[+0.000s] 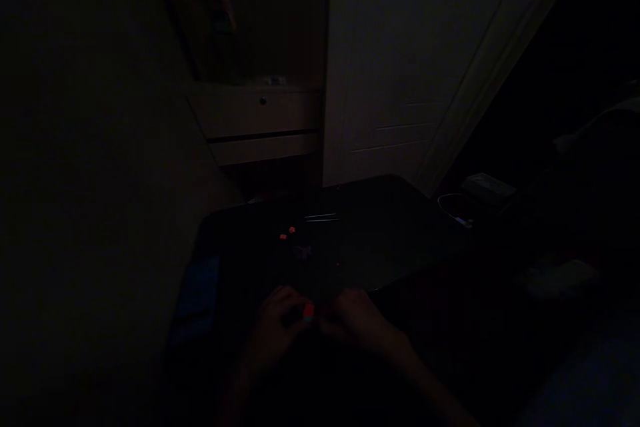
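The picture is very dark. My left hand [278, 324] is closed, with a small bright red-orange piece [309, 311] pinched at its fingertips; the piece's exact kind is unclear. Close on its right, my right hand [356, 319] has its fingers curled together toward the piece, and shadow hides what they hold, if anything. Beyond the hands, two small orange-red pieces [292, 230] lie on the dark table [390, 227]. A dim purplish piece [303, 252] rests just nearer to me, and a tiny red bit [337, 264] is to its right.
Two thin pale sticks [321, 217] lie toward the table's far side. A dark bluish flat rectangle [198, 290] is at the left edge. Behind stand a drawer unit [260, 117] and a pale door-like panel [385, 67]. A box [487, 188] and a white cable [450, 198] are at the right.
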Demonstrator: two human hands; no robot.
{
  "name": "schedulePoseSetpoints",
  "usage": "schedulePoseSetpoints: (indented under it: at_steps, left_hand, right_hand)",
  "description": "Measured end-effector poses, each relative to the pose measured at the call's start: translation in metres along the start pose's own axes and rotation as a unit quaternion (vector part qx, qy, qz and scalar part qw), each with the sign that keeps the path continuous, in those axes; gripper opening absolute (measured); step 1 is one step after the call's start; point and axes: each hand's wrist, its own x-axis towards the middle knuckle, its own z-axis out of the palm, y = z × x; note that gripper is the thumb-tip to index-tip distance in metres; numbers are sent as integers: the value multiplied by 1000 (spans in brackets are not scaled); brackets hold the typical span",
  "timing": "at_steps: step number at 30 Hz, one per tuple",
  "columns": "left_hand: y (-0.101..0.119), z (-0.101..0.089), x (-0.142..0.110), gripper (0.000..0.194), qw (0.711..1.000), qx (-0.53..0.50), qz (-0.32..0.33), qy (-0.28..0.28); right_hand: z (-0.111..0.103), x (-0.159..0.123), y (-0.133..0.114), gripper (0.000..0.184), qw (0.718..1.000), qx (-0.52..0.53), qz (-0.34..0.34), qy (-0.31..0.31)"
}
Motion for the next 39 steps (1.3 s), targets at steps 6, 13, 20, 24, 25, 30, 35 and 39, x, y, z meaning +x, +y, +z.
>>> schedulePoseSetpoints:
  at_steps: [6,13,20,24,25,30,35,39]
  left_hand:
    - [-3,1,0,15,1000,-2,3,-2]
    - [-2,1,-1,21,1000,-3,20,-2]
    - [-2,4,-1,23,999,12,23,19]
    - [-3,6,1,23,999,-7,9,38]
    - [-2,6,1,21,999,-15,9,38]
    - [-1,6,1,16,999,-21,27,26]
    - [3,12,2,12,999,12,25,27]
    - [5,14,3,12,998,44,29,20]
  right_hand:
    - [-2,-7,12,19,1000,24,3,3]
    - [22,-6,32,31,985,139,19,102]
    - [45,-4,21,32,959,233,52,154]
    - [47,-3,22,32,957,232,66,160]
    - [47,-2,23,32,958,229,68,161]
    - [49,-2,24,32,953,247,83,157]
    - [55,-1,29,36,941,277,76,178]
    - [58,-2,32,39,930,306,76,189]
